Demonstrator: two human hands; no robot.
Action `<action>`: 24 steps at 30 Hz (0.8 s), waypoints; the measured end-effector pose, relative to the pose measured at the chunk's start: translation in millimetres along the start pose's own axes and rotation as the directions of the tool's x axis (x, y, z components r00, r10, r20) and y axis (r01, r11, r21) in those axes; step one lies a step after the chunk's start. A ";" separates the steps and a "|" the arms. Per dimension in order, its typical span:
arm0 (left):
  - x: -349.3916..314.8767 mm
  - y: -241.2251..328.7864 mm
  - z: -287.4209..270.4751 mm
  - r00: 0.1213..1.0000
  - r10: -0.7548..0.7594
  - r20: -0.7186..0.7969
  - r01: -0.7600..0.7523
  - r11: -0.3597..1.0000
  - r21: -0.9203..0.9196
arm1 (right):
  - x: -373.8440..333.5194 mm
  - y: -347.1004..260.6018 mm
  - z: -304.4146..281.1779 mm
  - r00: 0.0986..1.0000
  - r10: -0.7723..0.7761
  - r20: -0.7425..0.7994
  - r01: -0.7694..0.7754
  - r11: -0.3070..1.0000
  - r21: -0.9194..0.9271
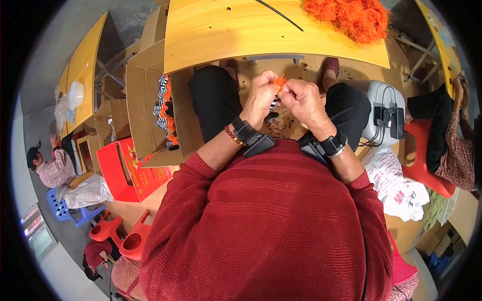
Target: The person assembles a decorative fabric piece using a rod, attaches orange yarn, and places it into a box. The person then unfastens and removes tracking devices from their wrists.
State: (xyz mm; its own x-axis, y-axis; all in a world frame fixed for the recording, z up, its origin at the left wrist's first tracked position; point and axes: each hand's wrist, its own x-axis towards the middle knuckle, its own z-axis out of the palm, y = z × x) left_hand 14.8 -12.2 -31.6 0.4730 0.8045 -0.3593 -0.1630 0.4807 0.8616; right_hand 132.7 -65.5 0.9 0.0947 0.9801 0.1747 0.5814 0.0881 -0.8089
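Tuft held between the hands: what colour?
The tuft is bright orange; it shows in the head view.

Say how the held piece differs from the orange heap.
Support: the held piece is gripped by left hand and right hand; the orange heap lies on the table.
Size: the held piece is smaller than the orange heap.
Color: the held piece also shows black-and-white stripes; the orange heap shows none.
Shared: bright orange, frayed fluff.

Tufts (pixel 354 20) lie at right on the table (pixel 241 37) ahead; a carton (pixel 142 100) stands left.
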 end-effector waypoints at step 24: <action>-5.9 -20.7 -12.2 0.996 -0.024 0.083 0.043 0.972 -0.230 | -21.9 -2.3 10.1 0.984 -0.156 0.082 0.175 0.904 -0.391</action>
State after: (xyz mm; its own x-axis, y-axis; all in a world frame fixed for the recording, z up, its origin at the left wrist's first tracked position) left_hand 4.8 -22.6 -51.7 0.5474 0.7607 -0.3489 -0.3370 0.5820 0.7401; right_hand 121.1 -85.4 -6.7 -0.0634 0.9656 0.2522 0.8576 0.1819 -0.4810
